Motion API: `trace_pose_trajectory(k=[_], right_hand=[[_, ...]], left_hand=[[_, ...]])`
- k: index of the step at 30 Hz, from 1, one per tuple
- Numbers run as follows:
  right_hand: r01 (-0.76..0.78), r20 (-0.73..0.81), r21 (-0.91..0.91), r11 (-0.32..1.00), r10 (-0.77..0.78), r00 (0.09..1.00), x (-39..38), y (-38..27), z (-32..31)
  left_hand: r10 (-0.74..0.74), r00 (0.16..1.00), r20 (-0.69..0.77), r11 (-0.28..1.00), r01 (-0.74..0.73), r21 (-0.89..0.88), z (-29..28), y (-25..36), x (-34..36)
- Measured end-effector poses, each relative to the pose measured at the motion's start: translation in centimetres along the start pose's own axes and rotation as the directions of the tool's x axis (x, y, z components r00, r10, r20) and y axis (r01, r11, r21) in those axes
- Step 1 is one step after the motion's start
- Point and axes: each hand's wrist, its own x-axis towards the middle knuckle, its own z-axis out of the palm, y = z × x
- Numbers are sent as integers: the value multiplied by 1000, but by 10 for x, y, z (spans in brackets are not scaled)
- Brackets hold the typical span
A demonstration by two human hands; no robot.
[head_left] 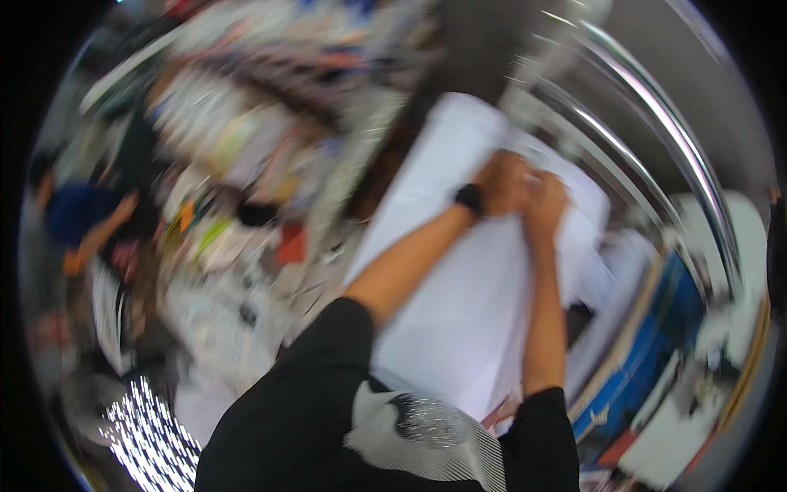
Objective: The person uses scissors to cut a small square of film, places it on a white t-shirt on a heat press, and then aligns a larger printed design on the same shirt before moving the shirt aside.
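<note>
A large white sheet [434,320], cloth or paper, lies in front of me with a bulging, folded upper end. My left hand [504,182], a dark band on its wrist, has its fingers bent on the sheet near that end. Just right of it, almost touching, my right hand [547,198] has its fingers curled closed at the same fold. Both appear to grip the sheet, though motion blurs the fingertips.
Curved metal rails [652,119] rise at the right beside a blue panel [635,340] and pale boards [672,443]. At left are blurred piles of pale and coloured items [221,123]. A person in blue [78,213] is at the far left, one arm outstretched.
</note>
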Motion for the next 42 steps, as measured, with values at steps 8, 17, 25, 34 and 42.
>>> trace_pose_trajectory(k=[8,17,25,34,42], right_hand=[[220,-33,46,974,-219,975,-34,-10,-64],[-22,240,805,593,-291,926,-270,-199,-129],[-116,448,890,441,-798,403,-391,-281,-178],[-201,566,807,555,-629,533,-396,-294,-165],[134,428,726,674,-596,679,-373,-410,-44]], left_hand=[[-282,959,-22,901,273,339,-99,97,-47],[-571,320,-756,246,945,214,-226,394,-453],[-697,-52,-716,119,975,-187,-129,545,-581],[-672,262,-693,231,963,139,-294,462,-547],[-857,321,-403,50,830,556,-347,356,-566]])
